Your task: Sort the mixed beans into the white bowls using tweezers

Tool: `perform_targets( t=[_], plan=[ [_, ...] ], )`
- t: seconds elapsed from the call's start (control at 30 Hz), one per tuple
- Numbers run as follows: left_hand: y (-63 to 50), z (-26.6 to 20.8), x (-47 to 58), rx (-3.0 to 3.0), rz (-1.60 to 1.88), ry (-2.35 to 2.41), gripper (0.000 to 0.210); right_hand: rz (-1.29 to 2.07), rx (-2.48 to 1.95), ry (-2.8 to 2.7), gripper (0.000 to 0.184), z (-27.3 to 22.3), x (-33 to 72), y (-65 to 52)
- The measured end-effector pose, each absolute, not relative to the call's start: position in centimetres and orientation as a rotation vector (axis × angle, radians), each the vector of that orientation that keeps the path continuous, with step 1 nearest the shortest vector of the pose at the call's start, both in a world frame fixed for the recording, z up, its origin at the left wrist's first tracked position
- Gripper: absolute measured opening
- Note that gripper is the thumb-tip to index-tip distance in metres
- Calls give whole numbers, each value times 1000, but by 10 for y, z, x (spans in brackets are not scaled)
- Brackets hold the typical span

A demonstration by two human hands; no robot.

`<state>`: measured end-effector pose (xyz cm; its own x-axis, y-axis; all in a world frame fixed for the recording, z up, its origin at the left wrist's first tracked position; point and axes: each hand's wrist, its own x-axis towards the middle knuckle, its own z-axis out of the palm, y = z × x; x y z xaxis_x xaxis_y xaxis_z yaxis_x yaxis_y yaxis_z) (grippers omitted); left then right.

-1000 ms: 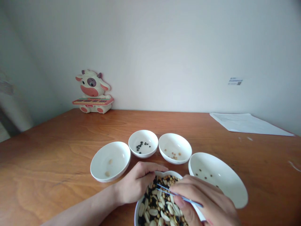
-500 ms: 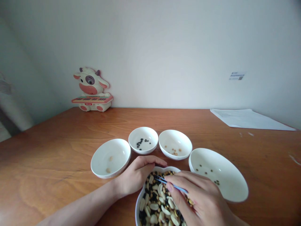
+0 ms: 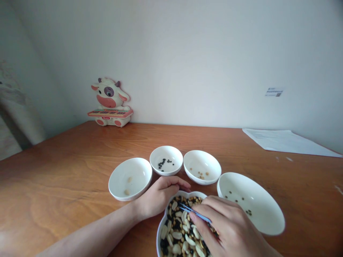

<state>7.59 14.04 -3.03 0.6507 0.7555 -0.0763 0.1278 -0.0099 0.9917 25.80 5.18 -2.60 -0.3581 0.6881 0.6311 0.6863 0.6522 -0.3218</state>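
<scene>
My right hand (image 3: 227,221) pinches blue tweezers (image 3: 199,214), their tips among the dark beans in a white wavy-rimmed bowl (image 3: 159,232). That bowl holds mixed peanuts (image 3: 177,235), black beans and small yellow beans. Whether the tips grip a bean is too small to tell. Curled around the bowl's far left rim is my left hand (image 3: 158,198), its fingertips partly hidden behind the rim. Beyond stand a bowl with two pale peanut pieces (image 3: 129,179), a bowl of black beans (image 3: 161,164), a bowl of yellow beans (image 3: 200,175) and an oval bowl (image 3: 265,210) with several green beans.
A cow-shaped toy keyboard (image 3: 110,107) stands at the back left of the wooden table (image 3: 66,171), near the wall. White paper sheets (image 3: 284,141) lie at the back right. The small bowls form an arc close around my hands.
The view has shifted slightly, so the scene sits a little further right. The tweezers stay in the mixed bowl, and their tips look somewhat further apart. My left hand keeps its place at the rim.
</scene>
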Motion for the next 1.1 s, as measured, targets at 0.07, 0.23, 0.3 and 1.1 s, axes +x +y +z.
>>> perform_targets(
  t=[0.07, 0.23, 0.3, 1.1],
  plan=[
    [140, -29, 76, 1543, 574, 772, 30, 19, -1049, -2100, 25, -27, 259, 51],
    [140, -29, 76, 1571, 547, 795, 31, 24, -1048, -2072, 24, -26, 259, 52],
    [141, -29, 76, 1563, 543, 800, 31, 29, -1048, -2069, 25, -25, 258, 52],
    [138, -26, 77, 1497, 528, 838, 29, -36, -993, -2063, 19, -28, 258, 57]
  ],
)
